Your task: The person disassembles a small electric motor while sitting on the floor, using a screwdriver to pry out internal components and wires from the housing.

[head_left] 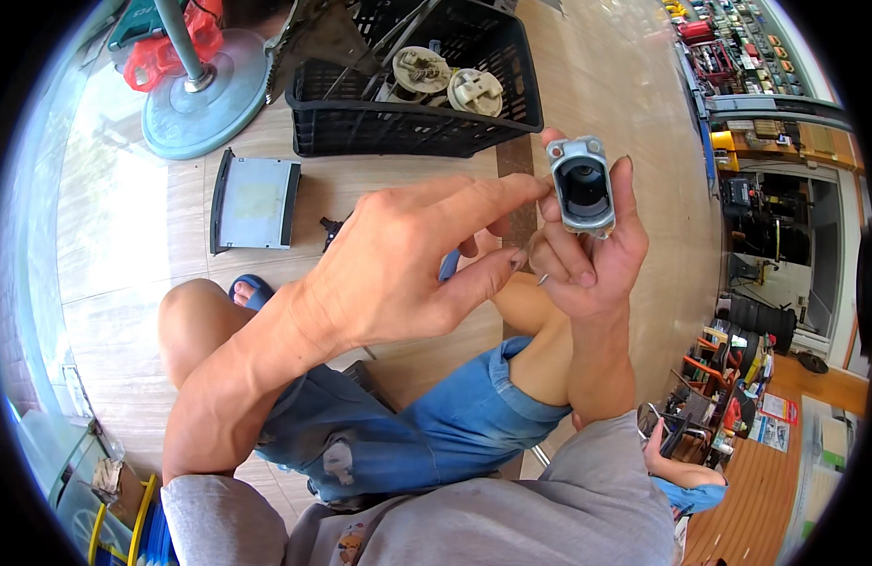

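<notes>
My right hand (596,259) holds up a small silver metal housing (598,217) between thumb and fingers. Its oblong, dark opening faces me, and small round holes mark the corners of its rim. A thin shiny tip (543,279) pokes out by the curled lower fingers of that hand; what it belongs to is hidden. From the left, my left hand (408,255) reaches across with its index finger stretched to the housing's left side. Its thumb is spread away below, and I see nothing held in it. Whether the index fingertip touches the housing or the right fingers, I cannot tell.
Beyond my hands stands a black plastic crate (398,130) with white round parts (476,91). A flat metal box unit (257,203) lies on the tiled floor, near a round stand base (205,113) and red bag (153,64). Another person's arm (681,467) shows at lower right.
</notes>
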Action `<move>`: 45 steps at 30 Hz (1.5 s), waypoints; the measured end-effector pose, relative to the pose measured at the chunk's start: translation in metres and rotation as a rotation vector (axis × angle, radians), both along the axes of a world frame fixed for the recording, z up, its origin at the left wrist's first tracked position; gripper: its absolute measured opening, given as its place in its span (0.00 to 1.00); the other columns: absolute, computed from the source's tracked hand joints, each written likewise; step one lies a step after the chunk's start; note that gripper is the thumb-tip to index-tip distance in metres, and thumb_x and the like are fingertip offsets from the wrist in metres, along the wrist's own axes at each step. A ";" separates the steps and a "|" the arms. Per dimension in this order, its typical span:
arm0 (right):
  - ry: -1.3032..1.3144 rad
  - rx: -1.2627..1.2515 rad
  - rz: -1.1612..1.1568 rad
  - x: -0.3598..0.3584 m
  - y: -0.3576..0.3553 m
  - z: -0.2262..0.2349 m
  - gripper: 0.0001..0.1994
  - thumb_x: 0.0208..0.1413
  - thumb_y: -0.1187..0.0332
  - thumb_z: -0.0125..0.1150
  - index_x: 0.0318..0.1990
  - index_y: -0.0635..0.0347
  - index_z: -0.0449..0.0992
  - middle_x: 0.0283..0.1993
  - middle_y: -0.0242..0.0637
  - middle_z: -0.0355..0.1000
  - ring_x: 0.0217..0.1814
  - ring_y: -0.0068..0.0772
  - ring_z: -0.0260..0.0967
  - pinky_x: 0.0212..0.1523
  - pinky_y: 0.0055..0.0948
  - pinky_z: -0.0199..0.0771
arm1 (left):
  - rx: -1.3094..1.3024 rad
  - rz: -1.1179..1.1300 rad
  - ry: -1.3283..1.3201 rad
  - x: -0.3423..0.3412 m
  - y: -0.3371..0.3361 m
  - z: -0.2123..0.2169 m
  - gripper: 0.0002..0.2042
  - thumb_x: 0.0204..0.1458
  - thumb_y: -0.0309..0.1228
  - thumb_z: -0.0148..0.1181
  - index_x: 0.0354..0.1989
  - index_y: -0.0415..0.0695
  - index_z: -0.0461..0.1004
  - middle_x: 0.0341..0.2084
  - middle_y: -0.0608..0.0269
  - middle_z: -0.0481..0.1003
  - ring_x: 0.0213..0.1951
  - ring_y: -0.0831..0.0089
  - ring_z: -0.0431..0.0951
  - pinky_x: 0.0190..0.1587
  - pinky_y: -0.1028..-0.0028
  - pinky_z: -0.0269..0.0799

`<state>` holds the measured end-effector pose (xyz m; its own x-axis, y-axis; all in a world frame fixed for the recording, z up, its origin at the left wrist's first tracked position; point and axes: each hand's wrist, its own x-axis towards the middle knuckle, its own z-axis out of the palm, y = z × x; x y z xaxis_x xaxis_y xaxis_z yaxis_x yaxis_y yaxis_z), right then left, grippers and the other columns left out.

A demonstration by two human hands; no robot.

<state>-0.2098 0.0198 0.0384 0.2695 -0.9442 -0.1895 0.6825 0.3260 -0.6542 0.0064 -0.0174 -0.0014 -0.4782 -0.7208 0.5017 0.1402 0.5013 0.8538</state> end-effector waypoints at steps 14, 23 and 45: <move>0.051 -0.029 -0.025 0.006 0.004 -0.004 0.29 0.74 0.44 0.37 0.68 0.55 0.64 0.43 0.45 0.79 0.10 0.14 0.47 0.13 0.17 0.45 | 0.019 -0.006 -0.018 0.004 0.002 0.005 0.22 0.49 0.23 0.65 0.55 0.39 0.74 0.31 0.58 0.79 0.30 0.65 0.82 0.31 0.69 0.77; 0.088 -0.061 -0.038 0.013 0.003 -0.008 0.27 0.74 0.46 0.38 0.66 0.56 0.67 0.43 0.44 0.80 0.11 0.13 0.47 0.12 0.17 0.45 | 0.044 0.020 -0.027 0.007 0.001 0.004 0.20 0.50 0.23 0.64 0.54 0.39 0.75 0.33 0.57 0.81 0.31 0.65 0.82 0.32 0.69 0.79; 0.355 -0.138 -0.244 0.026 0.010 -0.004 0.27 0.75 0.50 0.38 0.68 0.62 0.64 0.44 0.52 0.78 0.10 0.12 0.49 0.12 0.14 0.47 | -0.039 0.048 -0.027 0.007 -0.001 0.002 0.17 0.50 0.25 0.65 0.50 0.38 0.78 0.30 0.56 0.80 0.28 0.66 0.81 0.28 0.72 0.79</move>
<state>-0.1837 0.0301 0.0340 -0.0234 -0.9949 -0.0980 0.4536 0.0768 -0.8879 0.0133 -0.0187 0.0005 -0.4573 -0.7234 0.5172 0.0922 0.5399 0.8367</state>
